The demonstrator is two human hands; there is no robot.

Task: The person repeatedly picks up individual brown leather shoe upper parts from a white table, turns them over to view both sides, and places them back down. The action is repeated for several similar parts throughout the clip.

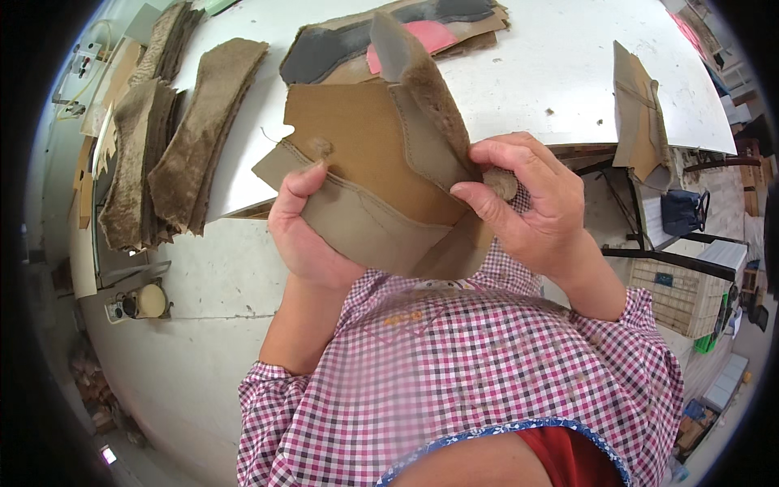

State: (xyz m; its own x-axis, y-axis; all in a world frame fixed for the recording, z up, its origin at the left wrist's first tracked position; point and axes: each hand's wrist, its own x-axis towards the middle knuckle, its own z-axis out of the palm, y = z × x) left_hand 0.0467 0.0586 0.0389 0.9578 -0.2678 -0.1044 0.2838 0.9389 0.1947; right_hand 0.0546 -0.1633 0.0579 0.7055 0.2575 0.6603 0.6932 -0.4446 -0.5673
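Counter (pixel 552 89): white; brown fur pieces (pixel 207 122) stacked left. Floor (pixel 195 357): pale grey; beige crate (pixel 673 296) right, dark bag (pixel 684 213) beyond it. Workpiece (pixel 357 130): raised before you at the counter's near edge; tan and grey-brown panels, curved stitched seams, fur flap (pixel 438 97) right. Hands: your left hand (pixel 304 219) grips its left side, thumb on top; your right hand (pixel 531 199) pinches its right edge.

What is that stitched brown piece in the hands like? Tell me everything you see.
The stitched piece looks like fabric: an ochre-brown panel sewn along curves to grey-brown panels. A furry strip runs up its right side; a tuft of fuzz sits near the left thumb. It is held tilted by the white table's near edge, the left hand gripping its lower left, the right hand its right side.
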